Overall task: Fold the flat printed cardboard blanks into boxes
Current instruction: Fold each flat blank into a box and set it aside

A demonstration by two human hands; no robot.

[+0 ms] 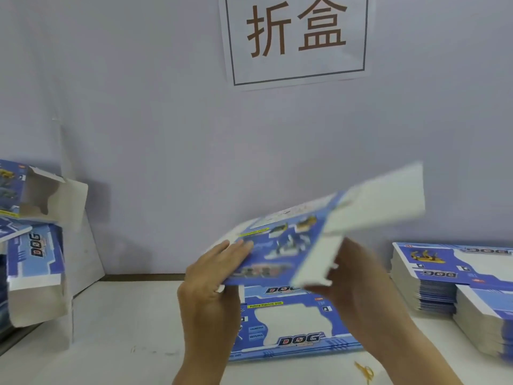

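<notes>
Presently, one blue printed cardboard blank [280, 245] is held up above the white bench [125, 329] by both hands, and it is blurred. The left hand [213, 276] grips the near left edge of it, with the fingers lying on the printed face and the thumb below. The right hand [358, 282] is placed behind a white flap [316, 265], which is bent downward; whether this hand grips the flap cannot be told. Another white flap [383, 198] is raised toward the wall. Under the hands, a second flat blank [291, 326] with the word DOG lies on the bench. A stack of flat blanks [455, 284] is seen at the right, and folded boxes [36, 245] are piled at the left.
</notes>
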